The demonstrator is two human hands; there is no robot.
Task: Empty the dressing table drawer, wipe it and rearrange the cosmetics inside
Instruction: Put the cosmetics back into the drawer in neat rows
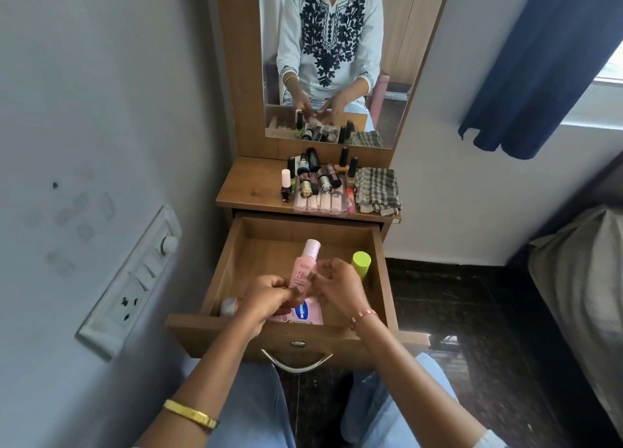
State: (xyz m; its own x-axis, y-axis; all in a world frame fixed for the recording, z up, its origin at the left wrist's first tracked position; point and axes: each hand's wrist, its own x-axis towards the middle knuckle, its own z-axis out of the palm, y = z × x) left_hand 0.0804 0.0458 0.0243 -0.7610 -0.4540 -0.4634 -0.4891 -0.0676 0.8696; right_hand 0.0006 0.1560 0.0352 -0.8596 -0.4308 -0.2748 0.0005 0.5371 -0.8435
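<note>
The wooden drawer [223,272] of the dressing table is pulled open in front of me. Inside, a tall pink bottle [306,266] with a pale cap stands tilted near the middle. My left hand [266,300] grips its lower end, and my right hand [338,287] closes on its side. Under my hands lies a pink Vaseline bottle [305,313]. A green-capped bottle [361,263] stands by the drawer's right wall. A white item [228,306] sits in the front left corner, partly hidden.
On the tabletop [251,188] stand several nail polishes and lipsticks [315,175], a clear organiser tray [320,205] and a folded checked cloth [377,187]. A mirror [332,60] rises behind. A wall with a switchboard [135,279] is at left, a bed [580,279] at right.
</note>
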